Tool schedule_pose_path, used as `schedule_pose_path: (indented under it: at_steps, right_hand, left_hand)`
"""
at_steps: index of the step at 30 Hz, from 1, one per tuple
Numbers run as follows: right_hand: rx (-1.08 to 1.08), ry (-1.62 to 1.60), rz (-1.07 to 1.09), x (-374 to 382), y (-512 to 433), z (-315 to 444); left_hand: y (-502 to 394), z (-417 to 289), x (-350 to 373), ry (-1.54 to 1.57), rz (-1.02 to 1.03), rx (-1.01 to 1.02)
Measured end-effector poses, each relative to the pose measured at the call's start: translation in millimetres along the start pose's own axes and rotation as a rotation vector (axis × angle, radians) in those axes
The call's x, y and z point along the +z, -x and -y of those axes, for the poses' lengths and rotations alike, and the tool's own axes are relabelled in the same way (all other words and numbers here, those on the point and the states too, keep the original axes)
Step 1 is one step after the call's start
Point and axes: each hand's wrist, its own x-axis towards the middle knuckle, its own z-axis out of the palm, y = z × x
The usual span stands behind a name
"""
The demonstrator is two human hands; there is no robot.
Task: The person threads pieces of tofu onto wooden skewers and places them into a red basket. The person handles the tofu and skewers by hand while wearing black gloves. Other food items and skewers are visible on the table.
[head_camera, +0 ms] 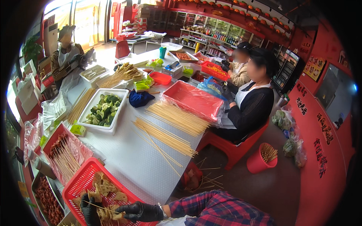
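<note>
My left hand (91, 211), in a black glove, is at the near side of a red perforated plastic basket (74, 176), its fingers closed about a brown spongy food piece (94, 195). More such food pieces (104, 185) lie in the basket. My right hand (143, 212), also black-gloved, grips a thin bamboo skewer (105, 208) that slants across to the left hand. Whether the skewer's tip has entered the food cannot be made out. Loose bamboo skewers (167, 137) lie in bundles on the white table (135, 166) beyond.
A white tub of broccoli (121, 113) stands farther up the table. Left of the basket are a red tray of skewered meat (80, 147) and a metal tray (36, 183). A co-worker (249, 104) sits at right behind a red tray (192, 97). A red bucket (256, 165) stands on the floor.
</note>
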Motion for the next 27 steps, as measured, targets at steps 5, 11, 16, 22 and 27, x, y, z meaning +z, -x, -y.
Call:
schedule_pose_path:
  at_steps: [5, 11, 16, 22, 27]
  right_hand:
    - [0.018, -0.048, 0.007, -0.3, -0.2, 4.2]
    - [0.02, -0.044, 0.017, -1.3, -0.5, 0.4]
    - [0.005, -0.004, 0.021, -1.8, -1.1, 1.1]
    - [0.023, -0.026, 0.01, -1.3, -1.3, -3.7]
    - [0.035, -0.045, 0.009, -1.3, -0.9, -2.3]
  left_hand:
    - [0.6, 0.1, 2.8, 0.012, -0.032, 0.011]
    - [0.4, -0.7, 4.1, -0.008, -0.037, 0.014]
    - [3.8, -6.2, 7.5, -0.006, -0.027, 0.006]
    - [4.0, -4.8, 7.0, -0.006, -0.007, 0.035]
    - [6.1, -7.3, 9.3, -0.021, 0.015, 0.05]
